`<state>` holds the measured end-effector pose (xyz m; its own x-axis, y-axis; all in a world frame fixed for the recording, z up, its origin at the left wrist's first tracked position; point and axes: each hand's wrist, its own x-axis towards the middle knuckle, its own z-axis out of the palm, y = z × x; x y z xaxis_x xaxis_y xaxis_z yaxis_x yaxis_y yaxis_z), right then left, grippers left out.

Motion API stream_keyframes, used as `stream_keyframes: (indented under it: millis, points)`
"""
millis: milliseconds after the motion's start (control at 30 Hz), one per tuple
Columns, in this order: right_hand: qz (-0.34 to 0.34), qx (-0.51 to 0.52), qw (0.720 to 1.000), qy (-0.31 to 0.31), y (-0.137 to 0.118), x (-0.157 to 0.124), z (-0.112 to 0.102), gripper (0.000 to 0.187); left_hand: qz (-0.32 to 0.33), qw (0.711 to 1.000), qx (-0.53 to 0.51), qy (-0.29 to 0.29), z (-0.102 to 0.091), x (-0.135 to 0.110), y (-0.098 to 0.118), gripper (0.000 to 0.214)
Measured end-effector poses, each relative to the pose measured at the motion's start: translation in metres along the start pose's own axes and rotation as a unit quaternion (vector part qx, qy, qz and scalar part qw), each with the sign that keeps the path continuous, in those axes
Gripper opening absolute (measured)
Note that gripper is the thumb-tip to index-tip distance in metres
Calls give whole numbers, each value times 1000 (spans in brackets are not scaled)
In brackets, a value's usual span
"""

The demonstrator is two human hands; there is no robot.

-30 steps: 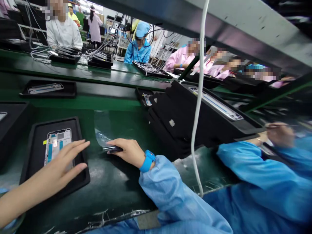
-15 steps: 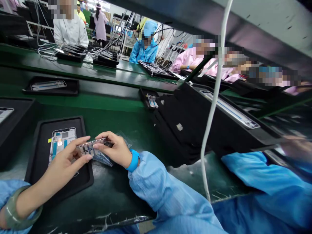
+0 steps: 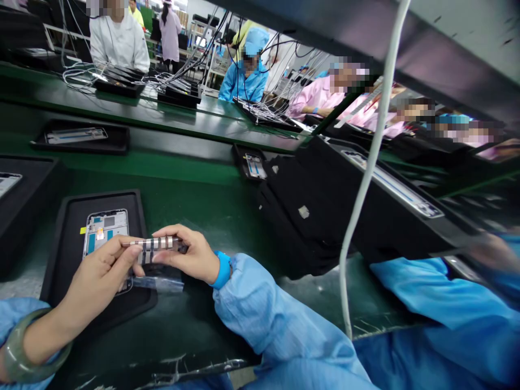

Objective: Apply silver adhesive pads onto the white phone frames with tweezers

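Observation:
Between my two hands is a clear film sheet (image 3: 162, 242) bearing rows of small silver and black pieces. My left hand (image 3: 101, 271) pinches its left end between thumb and fingers. The right end is gripped by my right hand (image 3: 195, 254), thumb in front and fingers behind. Just below hangs or lies a piece of clear plastic (image 3: 162, 283); I cannot tell whether it joins the sheet. Beneath my left hand, a phone frame (image 3: 117, 218) with blue strips and a yellow tab lies in a black tray (image 3: 142, 309), partly covered by that hand.
At the right, black trays (image 3: 284, 227) are stacked, with a phone frame (image 3: 394, 179) on top. Another tray stack (image 3: 28, 216) stands at left. Small trays (image 3: 117, 143) lie farther back. A white cable (image 3: 365, 189) hangs in front. A blue sleeve (image 3: 447, 292) reaches in from the right.
The film sheet has tilted, so its silver and black rows now face me more. My left fingers have closed in on its edge. The clear plastic shows lower down.

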<state>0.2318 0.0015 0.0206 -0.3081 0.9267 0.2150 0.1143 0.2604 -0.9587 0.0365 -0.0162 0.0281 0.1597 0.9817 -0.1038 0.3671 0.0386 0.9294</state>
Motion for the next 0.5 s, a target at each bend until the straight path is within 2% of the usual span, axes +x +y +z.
stream_keyframes:
  millis: [133,333,433,500]
  points:
    - [-10,-10,1000,11,-2,0,0,36,29,999,39,-6,-1,0,-1,48]
    - [2,26,999,20,-3,0,3,31,94,993,51,58,2,-1,-4,47]
    - [10,68,997,23,-3,-2,7,30,55,996,41,49,2,-3,1,42]
    - [44,108,993,24,-3,-3,10,32,6,1000,6,15,2,-3,6,46]
